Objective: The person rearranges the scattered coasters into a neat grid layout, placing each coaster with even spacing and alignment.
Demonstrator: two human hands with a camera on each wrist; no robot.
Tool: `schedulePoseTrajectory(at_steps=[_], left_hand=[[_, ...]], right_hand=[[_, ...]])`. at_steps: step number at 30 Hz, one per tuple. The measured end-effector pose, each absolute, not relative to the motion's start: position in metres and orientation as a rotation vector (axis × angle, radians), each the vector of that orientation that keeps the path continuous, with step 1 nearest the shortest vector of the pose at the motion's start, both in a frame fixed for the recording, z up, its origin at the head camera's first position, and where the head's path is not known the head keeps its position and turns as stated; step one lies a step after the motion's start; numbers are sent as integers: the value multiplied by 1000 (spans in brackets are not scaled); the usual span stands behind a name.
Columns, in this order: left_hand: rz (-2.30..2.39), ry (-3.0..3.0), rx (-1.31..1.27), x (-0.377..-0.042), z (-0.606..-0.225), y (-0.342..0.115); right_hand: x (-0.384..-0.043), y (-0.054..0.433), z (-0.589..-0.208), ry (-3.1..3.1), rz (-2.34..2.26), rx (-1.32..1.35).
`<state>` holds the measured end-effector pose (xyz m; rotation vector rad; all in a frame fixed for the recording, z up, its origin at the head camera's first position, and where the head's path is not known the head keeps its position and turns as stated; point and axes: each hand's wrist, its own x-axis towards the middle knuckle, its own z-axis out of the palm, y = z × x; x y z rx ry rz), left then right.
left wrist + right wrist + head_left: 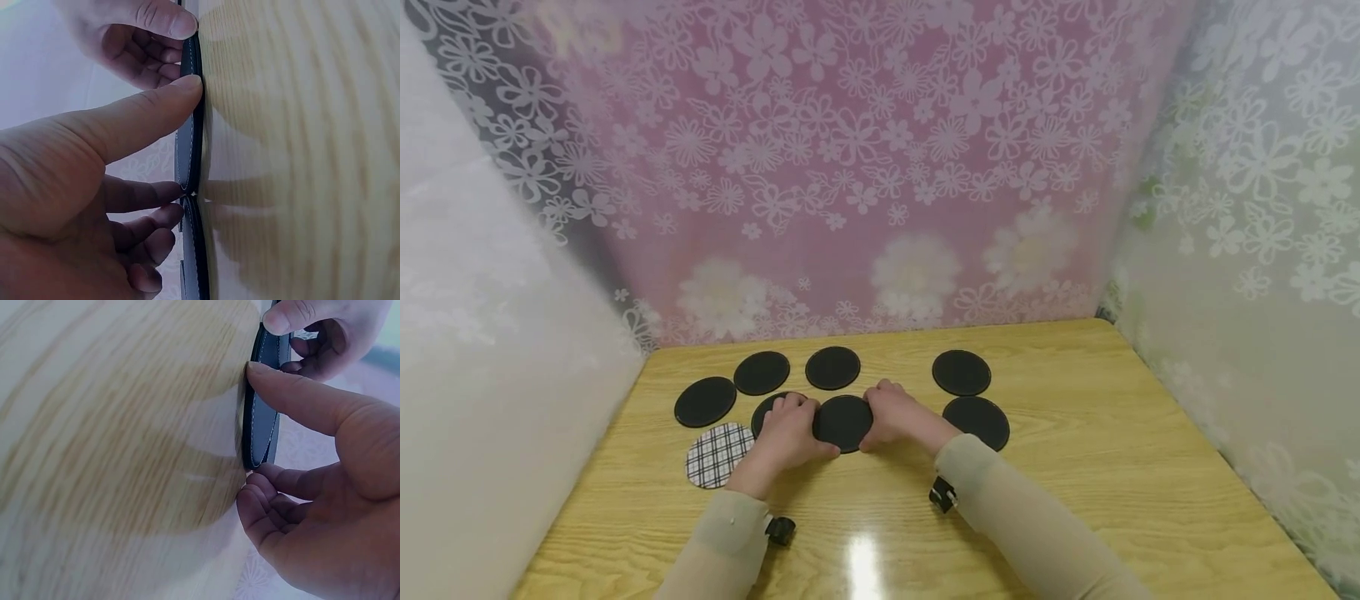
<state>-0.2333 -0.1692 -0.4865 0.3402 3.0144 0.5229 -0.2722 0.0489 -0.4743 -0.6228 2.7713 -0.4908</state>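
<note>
A round black coaster (pixel 844 423) with a stitched rim lies between both hands at the middle of the table. My left hand (pixel 785 437) holds its left side, thumb on the near edge and index finger at the rim. From the other side my right hand (pixel 891 417) grips it in the same way. In the left wrist view, the coaster (pixel 189 131) is seen edge-on, close over the wood. Another black coaster (pixel 762 415) sits directly left of it, partly hidden under the left hand. A plaid-faced coaster (pixel 717 457) lies just left of the left wrist.
Black coasters stand farther back: one at far left (pixel 705 402), one beside it (pixel 762 372) and one behind the hands (pixel 832 367). Two more lie right, a back one (pixel 961 372) and a front one (pixel 981 422) beside the right forearm. Floral curtains (pixel 850 167) surround the wooden table (pixel 1090 433).
</note>
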Motion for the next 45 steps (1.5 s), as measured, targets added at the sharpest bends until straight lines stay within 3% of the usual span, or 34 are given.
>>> schedulePoseTrajectory(at_steps=[21,45], left_hand=[[472,3017,354,-230,-478,-162],[753,2956,282,-230,-486,-149]], right_hand=[[-266,52,-477,2755,-641,-613],[-260,57,-479,2790,-688,-607]])
